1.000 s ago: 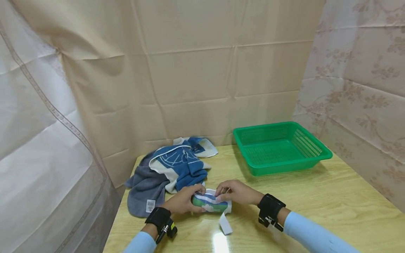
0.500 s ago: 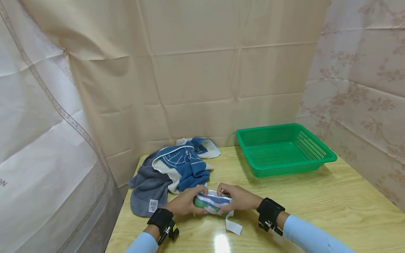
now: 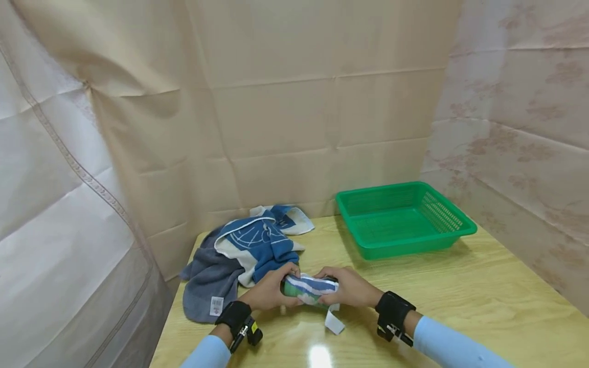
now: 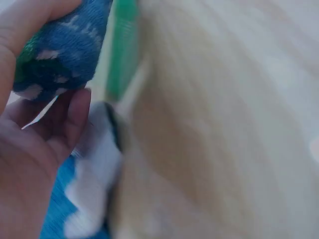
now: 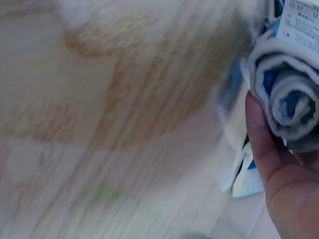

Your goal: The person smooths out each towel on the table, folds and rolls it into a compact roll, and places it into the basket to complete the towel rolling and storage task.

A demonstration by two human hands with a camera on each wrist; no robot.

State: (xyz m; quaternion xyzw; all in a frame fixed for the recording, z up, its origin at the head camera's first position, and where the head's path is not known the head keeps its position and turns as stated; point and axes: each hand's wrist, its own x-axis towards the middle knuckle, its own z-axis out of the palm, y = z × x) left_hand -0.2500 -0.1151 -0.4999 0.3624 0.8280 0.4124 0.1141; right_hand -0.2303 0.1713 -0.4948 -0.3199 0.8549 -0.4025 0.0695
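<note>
A rolled-up towel [image 3: 309, 289], blue, green and white, is held between both hands close over the table in the head view. My left hand [image 3: 271, 290] grips its left end, thumb on the near side and fingers on the far side. My right hand [image 3: 350, 289] grips the right end in the same way. From that end hangs a white label [image 3: 334, 322]. In the right wrist view the towel's spiral end [image 5: 294, 102] faces the camera, with printing on the label [image 5: 301, 25]. The left wrist view shows the other end of the towel [image 4: 70, 50] between thumb and fingers.
A crumpled blue and white towel [image 3: 257, 240] and a grey towel [image 3: 209, 286] with a tag lie at the left of the wooden table [image 3: 437, 306]. Behind, on the right, stands a green plastic basket [image 3: 405, 245]. Curtains hang along the back and sides.
My right hand went from pinching the roll's top edge to gripping its right end. The white label swung right, then slightly back. The head view shifted a little.
</note>
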